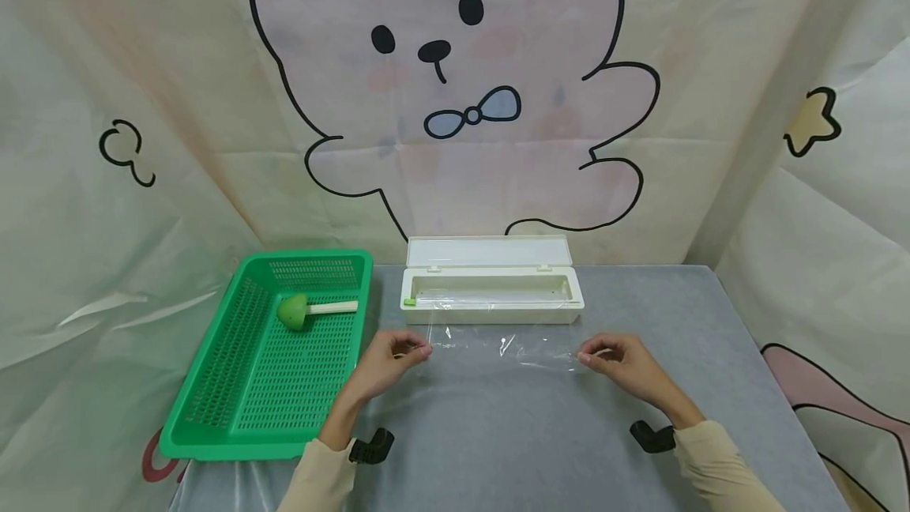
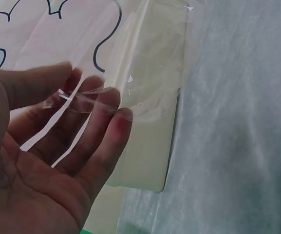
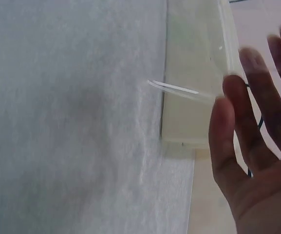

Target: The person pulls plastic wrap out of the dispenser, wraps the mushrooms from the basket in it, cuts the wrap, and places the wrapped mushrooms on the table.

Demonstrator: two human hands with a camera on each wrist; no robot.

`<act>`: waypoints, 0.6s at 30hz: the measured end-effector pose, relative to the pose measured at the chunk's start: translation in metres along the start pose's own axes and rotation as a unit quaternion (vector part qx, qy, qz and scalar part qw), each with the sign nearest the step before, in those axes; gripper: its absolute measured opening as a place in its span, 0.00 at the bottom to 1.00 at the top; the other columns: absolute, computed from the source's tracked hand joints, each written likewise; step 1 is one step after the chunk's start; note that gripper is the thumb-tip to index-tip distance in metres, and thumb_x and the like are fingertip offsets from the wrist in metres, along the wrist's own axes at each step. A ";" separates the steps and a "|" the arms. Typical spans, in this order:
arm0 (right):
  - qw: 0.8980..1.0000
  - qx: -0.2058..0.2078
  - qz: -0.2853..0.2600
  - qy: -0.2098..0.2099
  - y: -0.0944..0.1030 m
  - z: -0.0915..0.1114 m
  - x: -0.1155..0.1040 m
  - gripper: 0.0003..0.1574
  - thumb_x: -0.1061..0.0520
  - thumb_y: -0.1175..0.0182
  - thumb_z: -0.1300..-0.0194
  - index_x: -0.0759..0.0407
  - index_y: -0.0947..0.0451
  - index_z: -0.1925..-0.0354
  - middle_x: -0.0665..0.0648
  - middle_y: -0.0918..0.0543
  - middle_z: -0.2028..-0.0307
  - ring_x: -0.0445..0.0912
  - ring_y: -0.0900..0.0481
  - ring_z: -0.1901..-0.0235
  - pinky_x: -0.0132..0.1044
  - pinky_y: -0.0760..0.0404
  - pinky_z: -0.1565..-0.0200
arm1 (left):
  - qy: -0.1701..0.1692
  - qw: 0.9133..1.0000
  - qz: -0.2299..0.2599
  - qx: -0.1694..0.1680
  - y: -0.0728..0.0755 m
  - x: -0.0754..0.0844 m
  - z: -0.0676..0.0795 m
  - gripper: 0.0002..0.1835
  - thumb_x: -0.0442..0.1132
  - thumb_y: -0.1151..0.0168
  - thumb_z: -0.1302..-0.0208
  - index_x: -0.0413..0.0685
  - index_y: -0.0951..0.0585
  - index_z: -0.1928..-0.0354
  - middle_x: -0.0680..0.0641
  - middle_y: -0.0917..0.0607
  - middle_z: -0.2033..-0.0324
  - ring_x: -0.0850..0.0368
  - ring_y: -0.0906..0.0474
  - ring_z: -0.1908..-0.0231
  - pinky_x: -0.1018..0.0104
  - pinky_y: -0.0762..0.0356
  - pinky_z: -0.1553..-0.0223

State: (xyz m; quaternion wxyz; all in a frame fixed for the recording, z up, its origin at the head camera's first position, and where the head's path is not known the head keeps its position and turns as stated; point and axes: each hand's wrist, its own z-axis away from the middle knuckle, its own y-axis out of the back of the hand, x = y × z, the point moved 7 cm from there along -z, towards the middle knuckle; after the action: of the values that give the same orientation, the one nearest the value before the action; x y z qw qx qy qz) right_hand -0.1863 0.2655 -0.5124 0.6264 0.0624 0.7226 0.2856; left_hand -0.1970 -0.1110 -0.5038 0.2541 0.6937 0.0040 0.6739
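Observation:
Clear cling film (image 1: 505, 348) stretches toward me from a white cling film dispenser (image 1: 490, 315), whose lid stands raised at the back. My left hand (image 1: 384, 366) pinches the film's left corner between thumb and fingers. At the opposite corner, my right hand (image 1: 629, 368) pinches the film too. In the left wrist view the film (image 2: 152, 73) drapes over the fingertips and the pale box side. The right wrist view shows the right hand's fingers (image 3: 223, 131) beside the dispenser, the thumb mostly out of frame. A small green slider (image 1: 409, 302) sits at the dispenser's left end.
A green perforated basket (image 1: 259, 449) stands left of the left hand. Inside lies a green-headed tool with a white handle (image 1: 332, 307). The grey tabletop (image 1: 512, 441) extends below and right of the film. A printed curtain (image 1: 718, 62) hangs behind and at both sides.

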 end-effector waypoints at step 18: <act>0.977 -0.214 -0.020 -0.003 -0.026 0.023 0.015 0.11 0.58 0.27 0.38 0.59 0.14 0.57 0.56 0.13 0.62 0.47 0.18 0.63 0.40 0.19 0.61 | 0.009 0.984 -0.047 -0.170 -0.035 -0.009 0.009 0.18 0.40 0.44 0.23 0.30 0.14 0.62 0.39 0.12 0.70 0.56 0.19 0.71 0.68 0.22 0.70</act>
State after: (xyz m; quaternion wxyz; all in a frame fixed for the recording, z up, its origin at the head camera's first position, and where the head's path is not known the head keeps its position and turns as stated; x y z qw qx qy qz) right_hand -0.1610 0.2583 -0.5389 0.6330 -0.0864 0.6439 0.4211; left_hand -0.1774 -0.0867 -0.5240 0.4000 0.6331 -0.0760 0.6583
